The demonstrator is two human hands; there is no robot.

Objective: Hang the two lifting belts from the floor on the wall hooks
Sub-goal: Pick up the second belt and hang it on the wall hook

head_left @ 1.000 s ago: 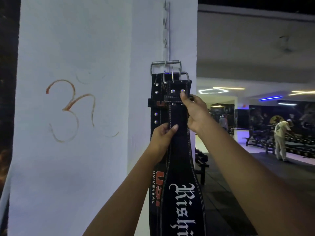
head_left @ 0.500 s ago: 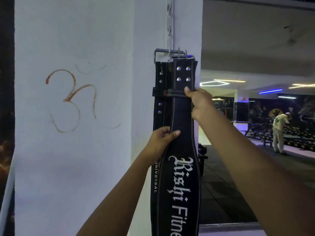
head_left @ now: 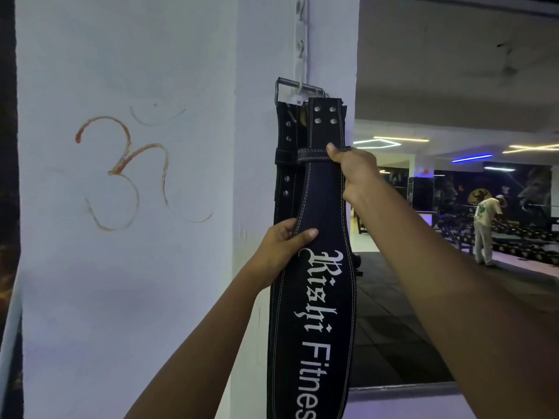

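Note:
A black lifting belt with white lettering hangs upright against the white pillar's corner. My right hand grips it at the strap loop near its top. My left hand pinches its left edge lower down. Behind it hangs a second black belt, whose metal buckle sits over a wall hook on a strip of hooks running up the pillar. The front belt's top reaches that same hook; whether its buckle is caught there is hidden.
The white pillar bears an orange painted symbol. To the right the gym floor opens out, with dumbbell racks and a person in a light shirt bending far off. More hooks sit higher on the strip.
Both hands have lifted the front belt upward, so its top end now sits level with the hook and the rear belt's buckle. More of the lettering shows.

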